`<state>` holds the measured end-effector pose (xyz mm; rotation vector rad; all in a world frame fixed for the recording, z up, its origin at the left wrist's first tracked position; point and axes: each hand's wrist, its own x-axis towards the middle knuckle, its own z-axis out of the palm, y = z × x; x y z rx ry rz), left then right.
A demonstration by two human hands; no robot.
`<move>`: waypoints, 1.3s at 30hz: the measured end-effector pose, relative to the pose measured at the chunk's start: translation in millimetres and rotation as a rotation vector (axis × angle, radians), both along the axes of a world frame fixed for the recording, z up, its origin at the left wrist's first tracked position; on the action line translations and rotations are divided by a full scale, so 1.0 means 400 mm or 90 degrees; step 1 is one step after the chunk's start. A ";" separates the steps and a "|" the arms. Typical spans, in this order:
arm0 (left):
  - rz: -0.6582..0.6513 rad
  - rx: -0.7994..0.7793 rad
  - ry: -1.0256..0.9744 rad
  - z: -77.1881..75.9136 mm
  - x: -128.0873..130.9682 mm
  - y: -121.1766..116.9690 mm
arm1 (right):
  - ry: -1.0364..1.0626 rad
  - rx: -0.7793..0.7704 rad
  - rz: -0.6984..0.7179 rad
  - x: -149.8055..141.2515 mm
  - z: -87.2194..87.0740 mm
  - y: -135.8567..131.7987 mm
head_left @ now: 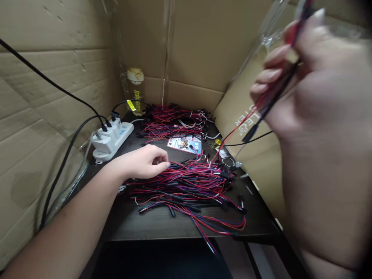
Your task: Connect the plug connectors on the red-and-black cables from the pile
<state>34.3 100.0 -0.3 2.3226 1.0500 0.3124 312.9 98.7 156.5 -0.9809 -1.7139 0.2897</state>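
My right hand (308,69) is raised close to the camera at the upper right, its fingers closed round red and black wires (280,89). A dark sleeve or connector end of these wires hangs below the palm. Part of the hand is smeared by motion. Lower down, my left hand (148,161) rests at the rear left edge of a bundle of red and dark wires (180,182) on the table. Its fingers are curled and the thumb meets the index finger; what lies between them, if anything, is hidden. Black connectors and tubes show among the wires.
Cardboard walls (197,46) enclose the dark table (130,224). A white power strip (113,139) with black plugs stands left. Behind are more wire bundles (171,112), a printed card (186,144) and a bottle with a yellow lid (135,76). Some wires overhang the front edge.
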 end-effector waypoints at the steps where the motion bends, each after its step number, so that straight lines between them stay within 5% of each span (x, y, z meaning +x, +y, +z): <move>1: -0.010 0.023 -0.031 0.003 0.007 -0.004 | 0.099 -0.079 0.019 -0.028 -0.008 -0.005; 3: -0.048 0.052 -0.084 0.001 0.025 -0.012 | 0.176 -0.161 0.038 -0.082 -0.023 -0.012; 7: -0.105 0.073 -0.070 -0.027 0.070 -0.024 | 0.217 -0.170 0.050 -0.154 -0.042 -0.009; 15: -0.118 0.232 -0.077 -0.083 0.193 -0.029 | 0.232 -0.231 0.028 -0.171 -0.071 0.006; 22: -0.143 0.257 -0.162 -0.081 0.184 -0.024 | 0.228 -0.232 0.075 -0.094 -0.132 -0.013; 28: -0.182 0.413 -0.358 -0.073 0.159 -0.028 | 0.257 0.011 -0.140 0.066 -0.147 0.039; 32: -0.164 0.418 -0.425 -0.062 0.163 -0.029 | 0.188 0.086 -0.222 0.150 -0.187 0.088; 39: -0.125 0.328 -0.469 -0.071 0.117 0.006 | 0.168 0.115 -0.228 0.123 -0.235 0.046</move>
